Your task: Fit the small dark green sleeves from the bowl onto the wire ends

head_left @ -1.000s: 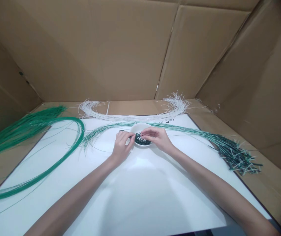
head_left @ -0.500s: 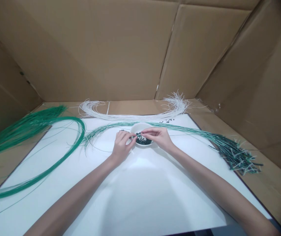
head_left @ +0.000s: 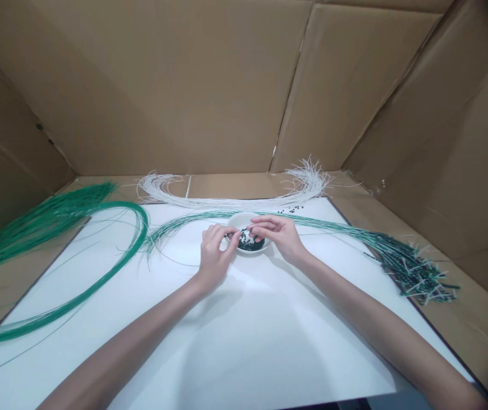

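Note:
Over a small white bowl (head_left: pixel 236 218) of dark beads (head_left: pixel 251 245), my two hands meet with their fingertips close together. My left hand (head_left: pixel 217 250) pinches a thin cord at the bowl's left rim, and something dark like beads shows at its fingertips. A thin green strand curves across the table just left of that hand. My right hand (head_left: pixel 280 234) is closed in a pinch above the right side of the bowl; what lies between its fingertips is too small to make out. Behind the bowl runs a bundle of green cords (head_left: pixel 329 225).
Strung dark beads with pale ends (head_left: pixel 418 270) fill the bundle's right end. A white cord bundle (head_left: pixel 226 203) curves along the back. Large green cord coils (head_left: pixel 130 250) lie at left. Loose beads (head_left: pixel 290 210) are behind the bowl. Cardboard walls (head_left: pixel 175 91) enclose the white table (head_left: pixel 244 341).
Both hands have drawn slightly apart. The right hand's fingertips have shifted a little to the right, and the left hand has turned slightly more upright.

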Tool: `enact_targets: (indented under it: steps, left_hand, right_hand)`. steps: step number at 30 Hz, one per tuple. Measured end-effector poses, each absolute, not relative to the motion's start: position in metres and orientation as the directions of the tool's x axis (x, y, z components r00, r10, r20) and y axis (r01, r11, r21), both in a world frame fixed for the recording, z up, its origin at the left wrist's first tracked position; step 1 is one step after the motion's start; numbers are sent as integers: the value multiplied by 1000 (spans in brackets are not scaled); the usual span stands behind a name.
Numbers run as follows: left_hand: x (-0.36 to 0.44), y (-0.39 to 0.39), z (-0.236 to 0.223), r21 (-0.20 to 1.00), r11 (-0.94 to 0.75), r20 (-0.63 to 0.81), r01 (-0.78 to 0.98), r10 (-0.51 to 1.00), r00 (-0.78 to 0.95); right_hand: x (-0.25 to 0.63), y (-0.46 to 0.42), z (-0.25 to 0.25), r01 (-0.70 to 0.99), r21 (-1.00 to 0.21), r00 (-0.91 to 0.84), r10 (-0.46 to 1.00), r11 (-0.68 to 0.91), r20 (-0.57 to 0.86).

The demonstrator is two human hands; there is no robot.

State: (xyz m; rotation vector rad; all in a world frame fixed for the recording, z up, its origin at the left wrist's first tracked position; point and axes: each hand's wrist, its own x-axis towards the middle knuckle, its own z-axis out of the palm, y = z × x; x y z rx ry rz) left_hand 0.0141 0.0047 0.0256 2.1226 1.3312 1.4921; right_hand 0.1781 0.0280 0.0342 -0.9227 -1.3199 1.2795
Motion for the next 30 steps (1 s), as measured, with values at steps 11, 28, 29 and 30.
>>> enact_targets:
  steps: [11, 28, 29, 30]
  left_hand:
    - [17, 2, 34, 649, -564, 619, 511, 782, 76]
    - [16, 2, 31, 622, -583, 647, 524, 759, 77]
    - [16, 1, 31, 620, -585, 648, 523, 757, 78]
    - [16, 1, 32, 619, -588, 651, 520, 755, 80]
  right_hand:
    - [177, 24, 40, -134, -982, -172, 973, 129, 151]
    - [178, 23, 41, -131, -980, -167, 972, 147, 168]
    - [178, 23, 41, -132, -980, -167, 971, 150, 171]
    - [178, 24, 41, -132, -979, -168, 970, 152, 174]
